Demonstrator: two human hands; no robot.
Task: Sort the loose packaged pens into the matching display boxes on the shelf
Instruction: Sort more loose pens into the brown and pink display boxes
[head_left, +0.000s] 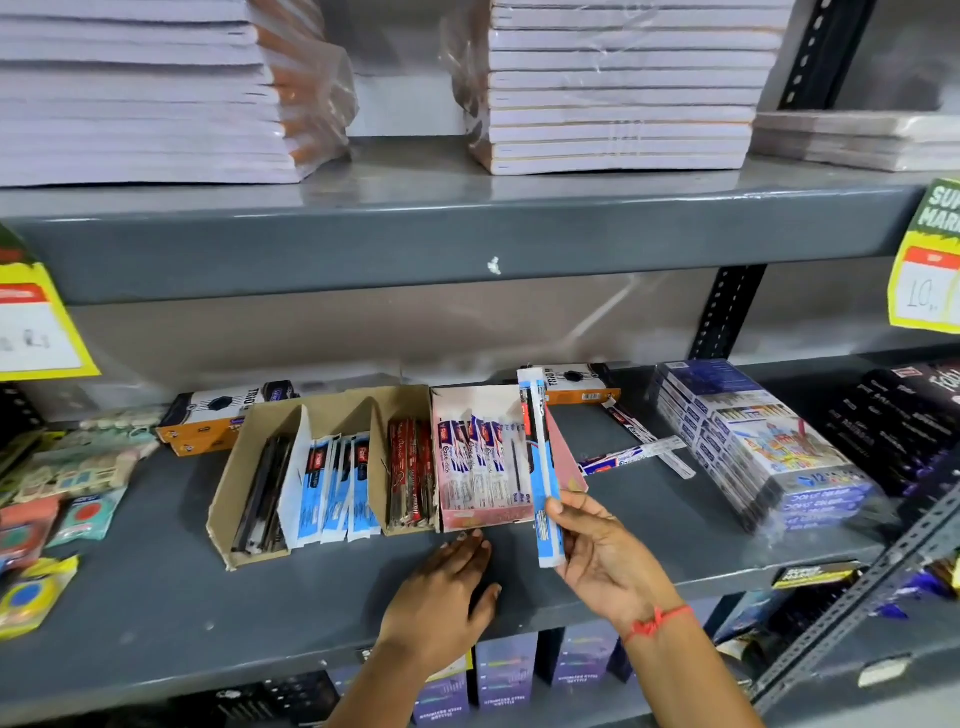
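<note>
My right hand (602, 561) grips the lower end of a blue-and-white packaged pen (540, 457), held upright in front of the pink display box (483, 517). That box holds several white-and-blue pen packs. To its left stands a brown cardboard box (228, 493) with compartments of dark pens, blue packs (337, 483) and red packs (410, 478). My left hand (447, 592) rests flat on the grey shelf (156, 587), fingertips touching the front of the pink box. Loose packaged pens (639, 449) lie on the shelf to the right of the pink box.
Orange-and-black boxes (218, 415) lie behind the display boxes. Stacked blue colour-pen boxes (769, 447) and dark packs (904, 415) fill the right. Small carded items (67, 478) crowd the left. Wrapped notebook stacks (618, 88) sit on the shelf above. Yellow price tags hang at both sides.
</note>
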